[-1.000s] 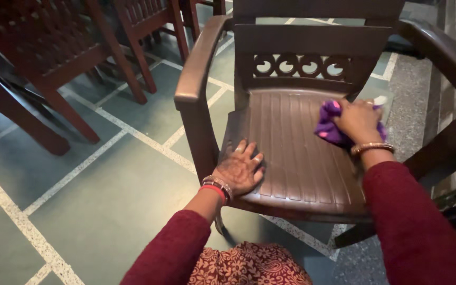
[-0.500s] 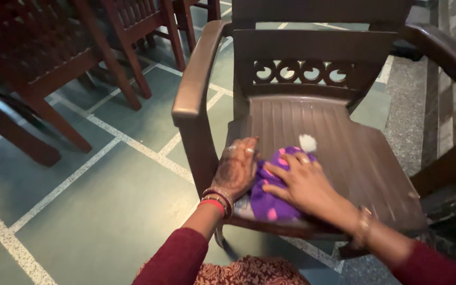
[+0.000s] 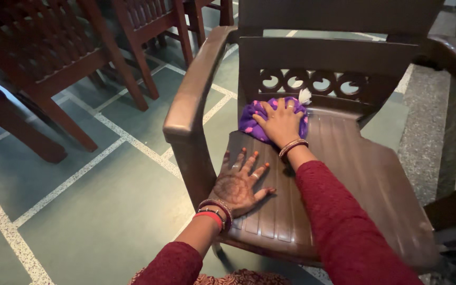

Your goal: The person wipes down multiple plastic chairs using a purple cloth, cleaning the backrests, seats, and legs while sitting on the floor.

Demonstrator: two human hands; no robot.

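A brown plastic armchair [image 3: 344, 174] stands in front of me on the tiled floor. My left hand [image 3: 240, 181] lies flat on the front left of its ribbed seat, fingers spread, holding nothing. My right hand [image 3: 279, 123] presses a purple cloth with pink dots [image 3: 253, 119] against the back left corner of the seat, just under the pierced backrest. A small white tag sticks out of the cloth at its upper right.
Dark red wooden chairs [image 3: 54, 58] stand to the left and behind on the green tiled floor [image 3: 91, 206]. The chair's left armrest [image 3: 193, 89] rises beside my left hand. A speckled stone strip [image 3: 423, 132] runs along the right.
My right hand swept the cloth from the seat's back right to the front left, then up to the back left corner. My left hand stayed on the front left, fingers now spread wider.
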